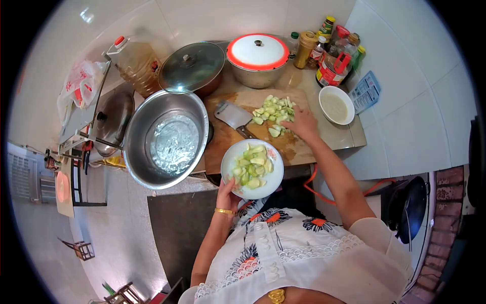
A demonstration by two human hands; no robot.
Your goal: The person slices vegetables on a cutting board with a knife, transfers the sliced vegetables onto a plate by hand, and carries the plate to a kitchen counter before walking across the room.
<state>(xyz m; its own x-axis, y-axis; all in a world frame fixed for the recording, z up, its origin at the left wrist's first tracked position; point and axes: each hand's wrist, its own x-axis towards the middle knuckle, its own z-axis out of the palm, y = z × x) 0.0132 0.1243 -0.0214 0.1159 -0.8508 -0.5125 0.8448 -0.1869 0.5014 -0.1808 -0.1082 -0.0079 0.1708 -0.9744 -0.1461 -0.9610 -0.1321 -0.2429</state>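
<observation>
I see the left hand (229,194) pinching the plate's (276,178) rim, pieces (252,166) inside, at the board's (221,147) near edge; the right hand (304,125), grip unclear, is at the pile (271,109) toward the far right corner. Pieces look light, slippery, best cupped; the basin (133,139) holds water (174,143), the bowl (349,118) cloudy liquid (334,106).

A: L hand (229,196)?
B: Most fingers hidden under plate (274,178); thumb shows.
A: R hand (304,126)?
B: Fingertips unclear among chopped pcs (274,110); grip can't be confirmed.
A: Pot (255,78)?
B: Contents n/v, white lid (245,49) covers.
A: Blue packet (365,92)?
B: Txt too sm. to read.
A: Blouse (309,258)?
B: Cut off at btm edge.
</observation>
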